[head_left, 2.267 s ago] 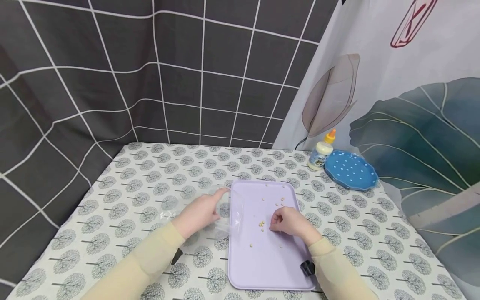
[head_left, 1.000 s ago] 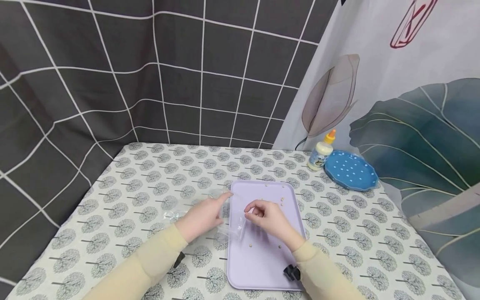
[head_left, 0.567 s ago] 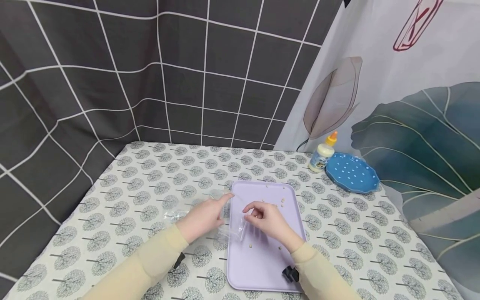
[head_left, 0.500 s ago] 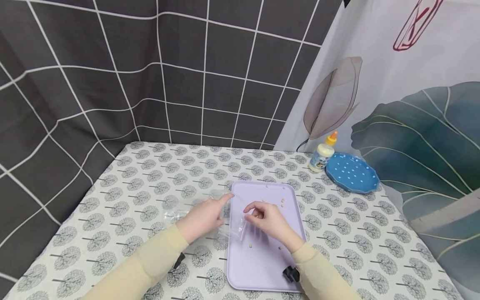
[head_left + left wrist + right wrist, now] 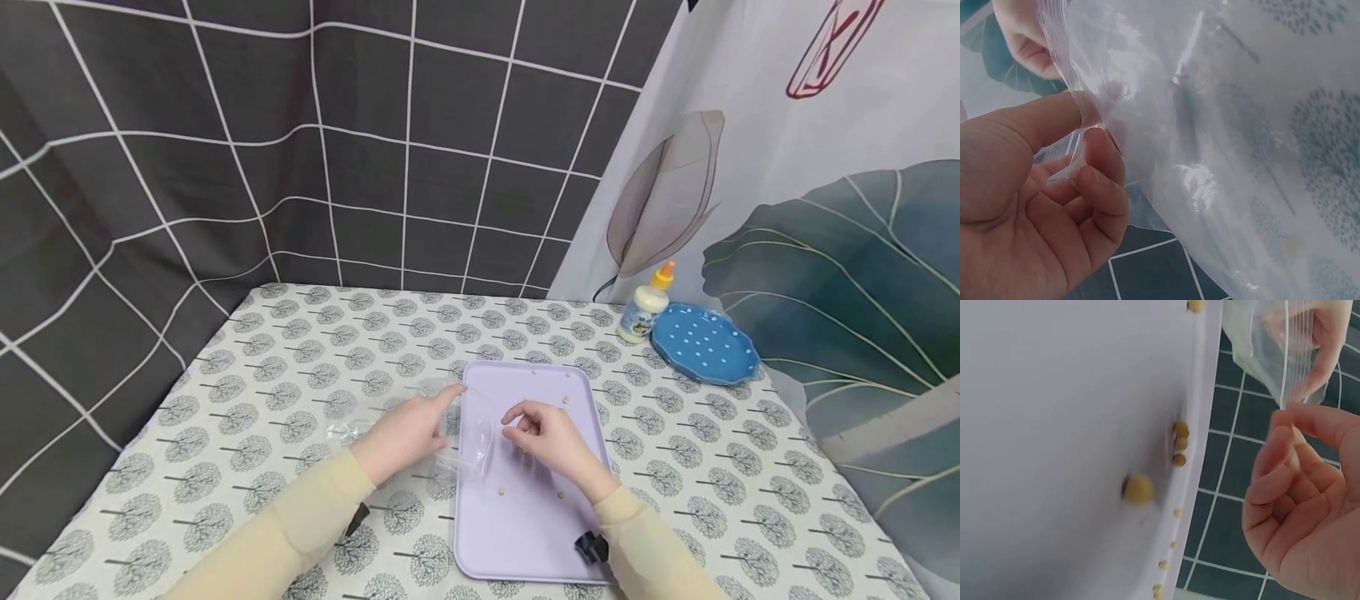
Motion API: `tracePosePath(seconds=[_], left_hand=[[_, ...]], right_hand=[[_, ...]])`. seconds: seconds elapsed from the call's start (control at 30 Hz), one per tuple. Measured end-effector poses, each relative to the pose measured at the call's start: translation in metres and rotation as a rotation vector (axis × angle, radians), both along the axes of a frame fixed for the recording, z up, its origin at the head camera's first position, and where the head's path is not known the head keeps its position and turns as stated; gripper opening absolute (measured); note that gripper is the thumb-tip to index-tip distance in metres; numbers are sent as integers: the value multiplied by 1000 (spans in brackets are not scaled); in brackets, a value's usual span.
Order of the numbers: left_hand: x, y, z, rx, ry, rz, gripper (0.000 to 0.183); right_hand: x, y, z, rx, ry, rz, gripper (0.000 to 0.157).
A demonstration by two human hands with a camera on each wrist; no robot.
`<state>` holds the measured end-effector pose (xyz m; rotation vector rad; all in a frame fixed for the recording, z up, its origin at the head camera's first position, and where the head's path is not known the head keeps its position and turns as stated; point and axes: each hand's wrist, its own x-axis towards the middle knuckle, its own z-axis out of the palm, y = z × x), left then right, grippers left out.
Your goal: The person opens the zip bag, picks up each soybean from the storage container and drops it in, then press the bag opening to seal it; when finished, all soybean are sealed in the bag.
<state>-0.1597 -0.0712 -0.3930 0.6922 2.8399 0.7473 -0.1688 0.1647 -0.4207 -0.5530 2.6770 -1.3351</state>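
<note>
A clear zip-lock bag (image 5: pixel 1210 181) hangs from my left hand (image 5: pixel 401 437); its mouth is spread by the thumb and curled fingers and reaches over the tray's left edge. Through the film a small yellowish spot shows. Close to the bag's mouth is my right hand (image 5: pixel 551 437), above the lilac tray (image 5: pixel 525 546). Its fingers are loosely curled, a small gap shows between thumb and index in the head view, and no bean shows between them. Several round yellow soybeans (image 5: pixel 1140 489) lie scattered on the tray, some beneath the right hand.
At the back right stand a bottle (image 5: pixel 642 310) with an orange nozzle cap and a blue scalloped plate (image 5: pixel 705 343) with white dots. The tree-print cloth (image 5: pixel 360 333) covers the table. A dark checked curtain (image 5: pixel 360 158) hangs behind it.
My right hand has gone from the beans on the tray to the bag's mouth, then drawn slightly back to the right. The left hand keeps holding the bag nearly still.
</note>
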Motion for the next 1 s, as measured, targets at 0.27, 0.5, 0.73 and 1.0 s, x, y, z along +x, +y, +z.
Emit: tracePosePath(seconds=[0.27,0.5,0.73,1.0], left_hand=[[1,-1,1,10,-15,-3,79],[1,-2,0,11,-4,-7,79],[-1,-4,3,22,-29,16,81],[1,-5,1,7,-12,9,80]], right_hand=[[-4,12,-4,89,-23,-59,10],[-9,22,-9,125,-93,-52,5],[-13,26,-10,176,-131,-33,9],[-15,21,-9,282,-149,-50,14]])
